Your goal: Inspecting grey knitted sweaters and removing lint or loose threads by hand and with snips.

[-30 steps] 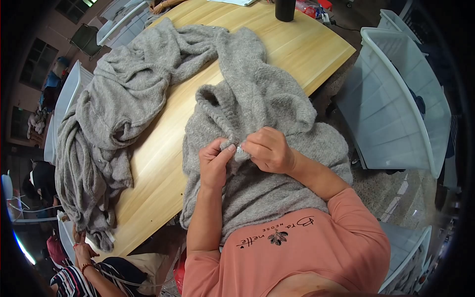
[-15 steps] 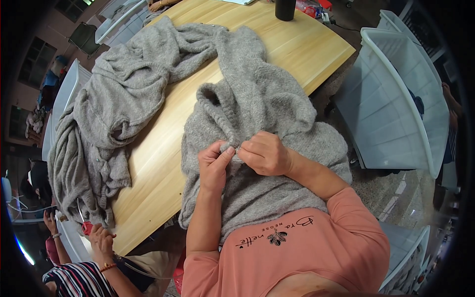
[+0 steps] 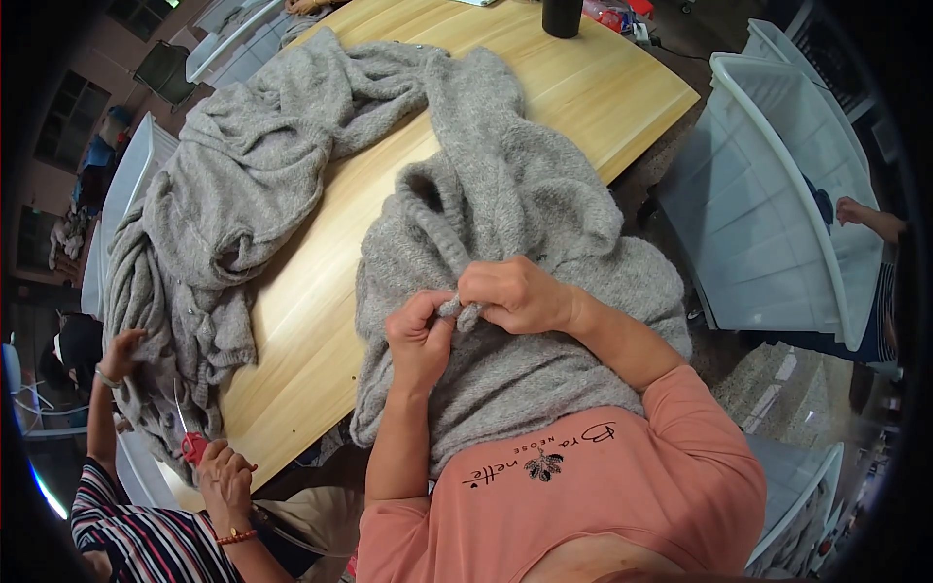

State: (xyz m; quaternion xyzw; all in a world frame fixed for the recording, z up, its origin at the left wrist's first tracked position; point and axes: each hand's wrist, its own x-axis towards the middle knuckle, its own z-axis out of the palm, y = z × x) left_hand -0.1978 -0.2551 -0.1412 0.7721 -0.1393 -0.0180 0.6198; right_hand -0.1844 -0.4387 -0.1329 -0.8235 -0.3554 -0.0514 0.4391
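Observation:
A fuzzy grey knitted sweater lies bunched over my lap and the table's edge. My left hand pinches a fold of its knit between thumb and fingers. Close against it, my right hand grips the same bit of knit, fingers curled and knuckles up. The small spot between the fingertips is partly hidden, so I cannot make out its detail. A rolled, tube-like edge of the sweater stands up just beyond my hands.
More grey knitwear is heaped along the left of the wooden table. A co-worker's hand holds red-handled scissors at lower left. A black cup stands at the far edge. Pale plastic bins flank the right, where another person's hand reaches in.
My hands have shifted slightly, the right one now over the pinched knit. The co-worker's scissors have come away from the heap, their other hand rising over it. A hand has appeared at the right bin.

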